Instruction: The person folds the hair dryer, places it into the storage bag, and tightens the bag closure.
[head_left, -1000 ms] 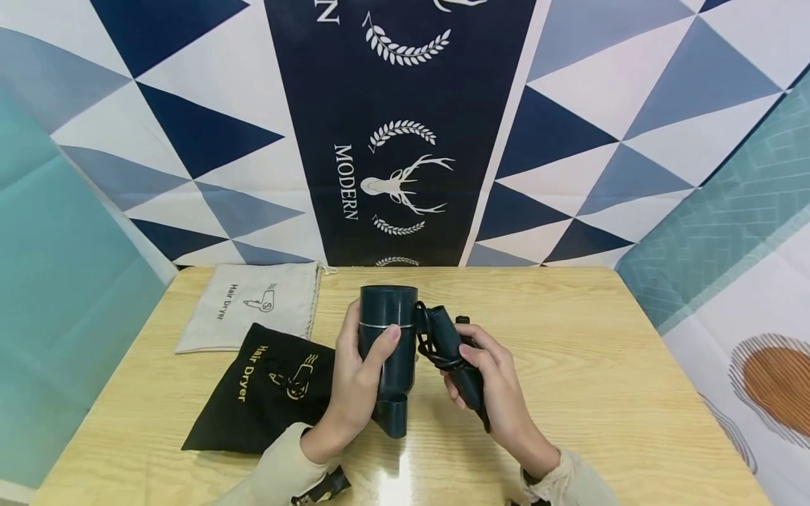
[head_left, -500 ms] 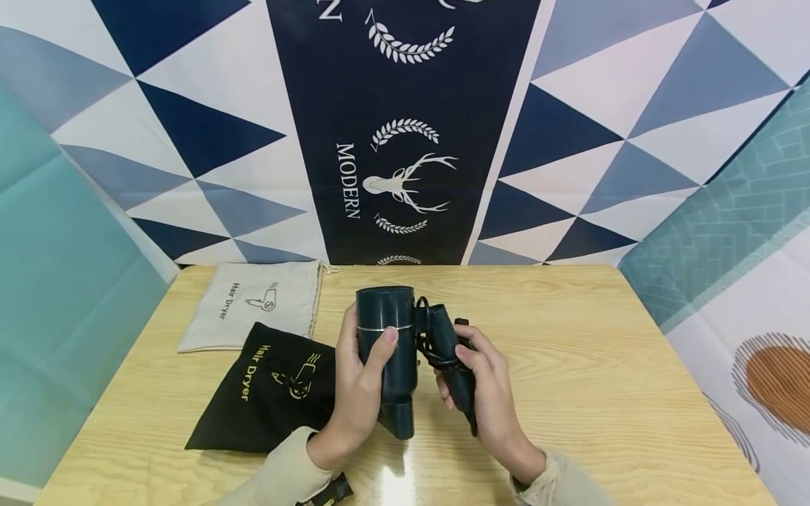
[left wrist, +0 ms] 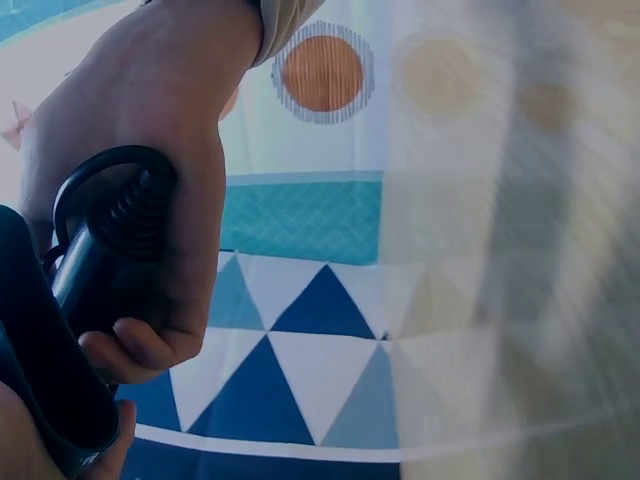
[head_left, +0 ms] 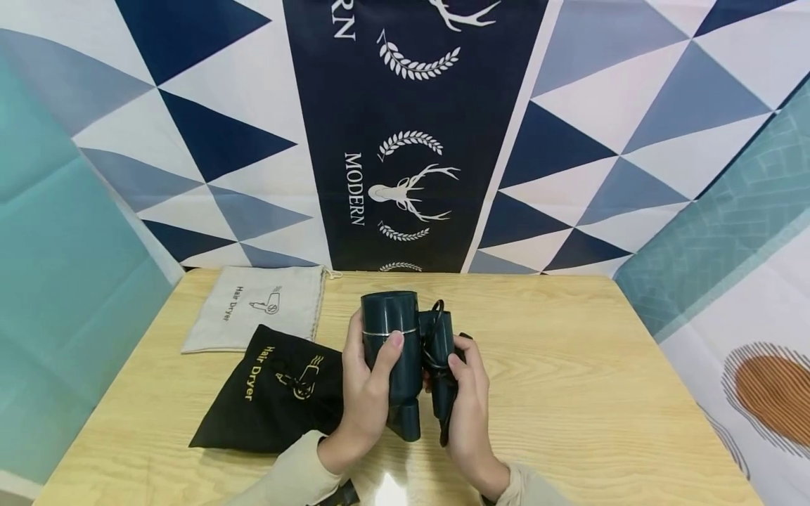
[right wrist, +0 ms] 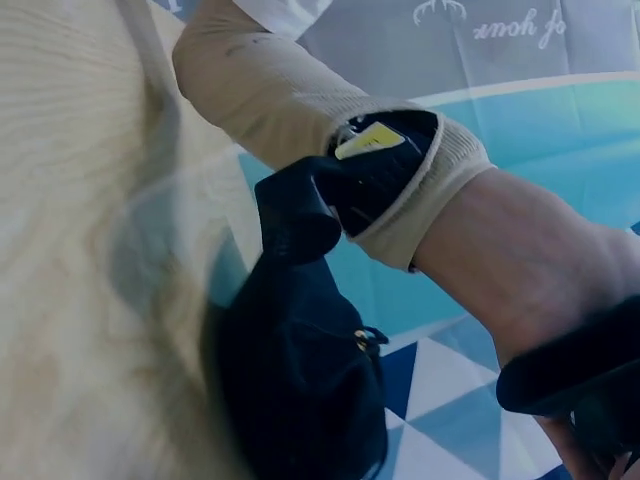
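A dark teal folding hair dryer (head_left: 389, 314) is held above the table in the head view. My left hand (head_left: 365, 402) grips its barrel, thumb across the front. My right hand (head_left: 470, 422) holds the hinged handle (head_left: 441, 330), which stands almost parallel to the barrel. A black cord (head_left: 434, 362) is wound round that handle. In the left wrist view, curled fingers of the right hand (left wrist: 185, 250) surround the handle's ribbed cord end (left wrist: 135, 215). The flat nozzle (head_left: 410, 422) points toward me. Both palms are hidden.
A black Hair Dryer pouch (head_left: 272, 393) lies left of my left hand, overlapping a light grey pouch (head_left: 259, 306) behind it. The wooden table (head_left: 557, 351) ends at a patterned backdrop (head_left: 411, 105).
My right hand has moved left and swung the handle closer to the barrel, from slanted to nearly parallel. The left hand keeps its grip. The head view has shifted slightly.
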The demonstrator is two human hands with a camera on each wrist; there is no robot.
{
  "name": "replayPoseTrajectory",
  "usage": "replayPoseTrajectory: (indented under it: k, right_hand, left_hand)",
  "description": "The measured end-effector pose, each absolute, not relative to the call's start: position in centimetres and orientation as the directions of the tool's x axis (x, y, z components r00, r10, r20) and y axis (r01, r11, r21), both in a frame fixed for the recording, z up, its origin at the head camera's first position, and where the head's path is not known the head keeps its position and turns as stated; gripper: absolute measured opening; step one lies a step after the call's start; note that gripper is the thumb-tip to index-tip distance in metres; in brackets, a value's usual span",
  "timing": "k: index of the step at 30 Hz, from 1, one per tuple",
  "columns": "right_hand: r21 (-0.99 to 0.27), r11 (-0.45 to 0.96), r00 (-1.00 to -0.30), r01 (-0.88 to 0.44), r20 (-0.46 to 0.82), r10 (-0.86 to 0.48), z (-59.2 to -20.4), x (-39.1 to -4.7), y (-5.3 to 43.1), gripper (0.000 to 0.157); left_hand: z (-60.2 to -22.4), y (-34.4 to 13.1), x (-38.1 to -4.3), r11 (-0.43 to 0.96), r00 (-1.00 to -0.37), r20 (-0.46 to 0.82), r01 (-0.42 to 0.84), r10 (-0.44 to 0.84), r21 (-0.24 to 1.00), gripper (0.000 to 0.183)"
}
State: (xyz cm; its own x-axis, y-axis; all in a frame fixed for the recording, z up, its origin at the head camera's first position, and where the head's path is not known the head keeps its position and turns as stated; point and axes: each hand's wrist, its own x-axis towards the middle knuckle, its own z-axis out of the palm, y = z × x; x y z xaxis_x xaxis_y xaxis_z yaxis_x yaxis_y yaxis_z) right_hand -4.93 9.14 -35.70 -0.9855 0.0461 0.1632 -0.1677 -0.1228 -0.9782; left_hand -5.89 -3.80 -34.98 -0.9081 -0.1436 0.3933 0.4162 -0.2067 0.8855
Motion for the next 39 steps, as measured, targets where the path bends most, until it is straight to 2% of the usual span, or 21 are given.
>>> replayPoseTrajectory:
  k: [10,15,19,24,29,31,35,39]
  right_hand:
    - [-0.993,-0.111,-0.998,-0.045,0.051,-0.048,-36.8,-4.7,9.5,0.032]
    - [-0.995,-0.097,-0.974,0.027,-0.005,-0.228,-37.5,-4.8,10.6,0.036]
    - [-0.999,-0.042,-0.926,0.025,-0.007,-0.378,-37.6,-5.0,12.1,0.044]
    - [-0.996,0.088,-0.928,-0.018,-0.016,-0.373,-37.7,-4.5,13.7,0.046]
    - [-0.997,0.08,-0.934,-0.002,-0.027,-0.357,-38.4,-3.6,14.2,0.042]
    - [-0.997,0.075,-0.907,-0.005,-0.027,-0.421,-38.7,-3.3,14.3,0.041]
    - [-1.0,-0.016,-0.803,0.018,-0.005,-0.596,-38.8,-3.2,14.2,0.046]
    - [-0.989,-0.127,-0.752,0.072,0.029,-0.658,-38.8,-3.2,13.9,0.048]
  left_hand:
    - [-36.1,-4.9,-6.0,-0.146,-0.948,0.305,0.316,-0.092,0.938,0.042]
    - [-36.2,-5.9,-5.8,-0.115,-0.96,0.277,0.281,-0.051,0.953,0.044]
    - [-36.1,-6.4,-5.7,-0.111,-0.968,0.25,0.251,-0.024,0.962,0.044]
    - [-35.9,-6.9,-5.6,-0.141,-0.972,0.231,0.234,-0.034,0.962,0.044]
    - [-35.6,-7.5,-5.6,-0.153,-0.966,0.244,0.254,-0.08,0.955,0.045]
    - [-35.6,-7.6,-5.5,-0.152,-0.966,0.245,0.256,-0.087,0.955,0.046]
    - [-35.6,-7.4,-5.3,-0.158,-0.962,0.255,0.268,-0.096,0.95,0.045]
    - [-35.8,-7.0,-5.1,-0.145,-0.955,0.274,0.289,-0.117,0.946,0.043]
